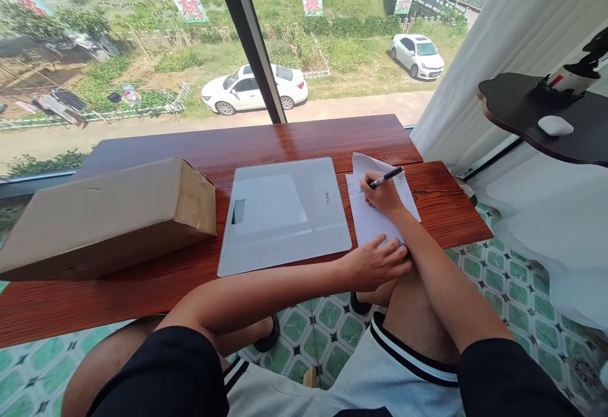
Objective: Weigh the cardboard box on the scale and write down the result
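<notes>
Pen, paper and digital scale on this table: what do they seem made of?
Pen: probably plastic, judging by its glossy black barrel with pale markings.
Paper: ordinary matte white paper, written on and thin-looking.
Digital scale: likely glass-topped, given the smooth, glossy surface and its crisp reflections.

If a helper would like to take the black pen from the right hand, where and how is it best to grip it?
Probably best to pinch the pen by its upper end, coming from the right: this end slants up and rightward, free of the right hand, which covers the lower part.
</notes>
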### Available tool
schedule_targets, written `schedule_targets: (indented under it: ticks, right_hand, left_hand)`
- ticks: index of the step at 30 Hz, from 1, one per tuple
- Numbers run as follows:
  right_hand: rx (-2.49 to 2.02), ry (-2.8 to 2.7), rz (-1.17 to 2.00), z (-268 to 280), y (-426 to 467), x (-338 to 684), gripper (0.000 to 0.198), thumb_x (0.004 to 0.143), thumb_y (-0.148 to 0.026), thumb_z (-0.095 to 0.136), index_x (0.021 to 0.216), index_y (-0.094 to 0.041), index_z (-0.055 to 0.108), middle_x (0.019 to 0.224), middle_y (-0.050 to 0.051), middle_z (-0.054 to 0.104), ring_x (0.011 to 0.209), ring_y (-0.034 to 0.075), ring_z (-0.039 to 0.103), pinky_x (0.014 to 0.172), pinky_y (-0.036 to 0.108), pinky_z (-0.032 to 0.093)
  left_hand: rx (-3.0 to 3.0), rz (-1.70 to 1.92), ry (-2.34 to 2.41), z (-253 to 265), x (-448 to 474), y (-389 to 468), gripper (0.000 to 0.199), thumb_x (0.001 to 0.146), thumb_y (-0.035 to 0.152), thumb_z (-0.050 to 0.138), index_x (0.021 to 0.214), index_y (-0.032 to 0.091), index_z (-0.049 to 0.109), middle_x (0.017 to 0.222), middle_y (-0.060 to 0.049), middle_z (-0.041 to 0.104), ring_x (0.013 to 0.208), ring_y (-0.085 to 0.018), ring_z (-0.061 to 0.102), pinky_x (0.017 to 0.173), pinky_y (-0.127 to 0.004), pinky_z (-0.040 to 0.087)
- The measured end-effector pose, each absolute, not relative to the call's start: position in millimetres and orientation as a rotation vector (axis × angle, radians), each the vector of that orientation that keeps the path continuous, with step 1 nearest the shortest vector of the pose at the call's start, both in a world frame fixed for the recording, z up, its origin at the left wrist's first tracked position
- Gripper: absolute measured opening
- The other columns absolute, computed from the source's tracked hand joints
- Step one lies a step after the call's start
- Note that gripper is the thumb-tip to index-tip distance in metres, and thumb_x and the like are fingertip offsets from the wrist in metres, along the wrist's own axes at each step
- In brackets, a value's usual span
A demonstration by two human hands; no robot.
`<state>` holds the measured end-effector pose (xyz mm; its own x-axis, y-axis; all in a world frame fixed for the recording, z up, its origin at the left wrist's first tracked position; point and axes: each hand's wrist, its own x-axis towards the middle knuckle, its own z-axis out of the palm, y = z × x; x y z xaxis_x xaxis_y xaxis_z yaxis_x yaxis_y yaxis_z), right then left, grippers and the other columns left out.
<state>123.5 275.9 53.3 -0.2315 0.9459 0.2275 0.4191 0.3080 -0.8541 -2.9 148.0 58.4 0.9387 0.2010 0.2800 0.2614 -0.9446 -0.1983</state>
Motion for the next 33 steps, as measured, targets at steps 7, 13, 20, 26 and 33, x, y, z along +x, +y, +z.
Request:
schedule_targets:
  ticks: [7, 13, 20, 26, 33]
  right_hand:
    - [-1.238, -1.824, 0.839, 53.6, 276.5, 122.4, 0.034, 0.090, -0.034, 0.051, 0.063, -0.021, 0.036, 0.045, -0.002, 0.050, 0.040, 0.013, 0.051, 0.047, 0.024, 0.038]
    - [-1.253, -1.801, 0.820, 52.9, 277.5, 123.1, 0.033, 0.089, -0.033, 0.051, 0.062, -0.021, 0.037, 0.044, -0.003, 0.049, 0.039, 0.013, 0.050, 0.045, 0.023, 0.037]
    - [-1.284, -1.794, 0.836, 56.3, 274.4, 121.1, 0.033, 0.089, -0.032, 0.052, 0.061, -0.021, 0.035, 0.044, -0.002, 0.048, 0.040, 0.013, 0.052, 0.044, 0.022, 0.038]
    - [-1.262, -1.599, 0.785, 63.0, 274.4, 126.6, 0.036, 0.095, -0.043, 0.052, 0.068, -0.022, 0.043, 0.048, -0.002, 0.051, 0.040, 0.014, 0.052, 0.042, 0.025, 0.039]
    - [-1.297, -1.891, 0.218, 72.7, 281.8, 143.6, 0.019, 0.093, -0.036, 0.066, 0.096, -0.017, 0.069, 0.085, 0.005, 0.069, 0.077, 0.019, 0.063, 0.076, 0.029, 0.045]
  left_hand:
    - [-2.865, -0.360, -0.343, 58.7, -2.9, 148.4, 0.041, 0.087, 0.020, 0.049, 0.128, 0.017, 0.052, 0.131, -0.014, 0.054, 0.116, -0.026, 0.051, 0.095, -0.040, 0.039]
    - [-2.857, -0.381, -0.340, 59.6, -3.7, 148.2, 0.039, 0.088, 0.019, 0.049, 0.127, 0.016, 0.052, 0.129, -0.015, 0.054, 0.115, -0.027, 0.051, 0.094, -0.041, 0.039]
    - [-2.867, -0.374, -0.336, 59.9, -3.0, 148.5, 0.041, 0.087, 0.020, 0.049, 0.128, 0.016, 0.052, 0.130, -0.015, 0.055, 0.116, -0.027, 0.051, 0.094, -0.041, 0.039]
    - [-2.869, -0.350, -0.347, 60.9, -4.0, 148.5, 0.043, 0.087, 0.019, 0.049, 0.130, 0.016, 0.051, 0.134, -0.015, 0.054, 0.116, -0.026, 0.051, 0.095, -0.041, 0.038]
    - [-2.867, -0.338, -0.354, 62.6, -4.6, 147.9, 0.042, 0.089, 0.019, 0.047, 0.131, 0.017, 0.051, 0.134, -0.013, 0.056, 0.118, -0.026, 0.050, 0.094, -0.040, 0.039]
